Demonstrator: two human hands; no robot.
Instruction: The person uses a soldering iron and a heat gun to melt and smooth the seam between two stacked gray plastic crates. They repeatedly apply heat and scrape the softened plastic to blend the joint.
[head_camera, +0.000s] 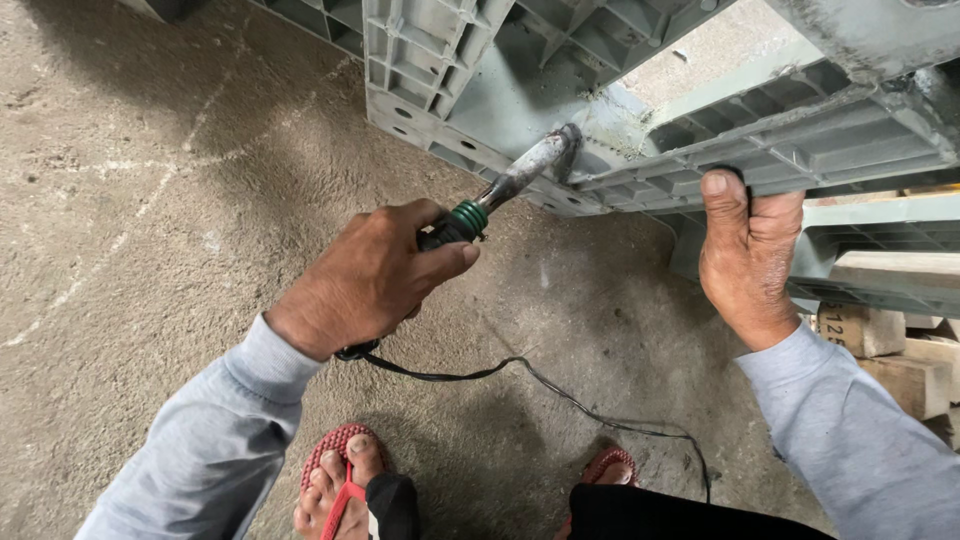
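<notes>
Left hand (365, 280) grips the corded soldering iron (510, 185), tip on the grey plastic pallet (800, 140); right hand (745, 260) clamps the pallet's edge; best kept steady.

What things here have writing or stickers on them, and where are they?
Wooden block: low on the right, under the grey plastic pallet, just beside the right hand; pale tan, boxy, with small dark printed marks on its end.
No packages, signs or screens show anywhere else.
</notes>
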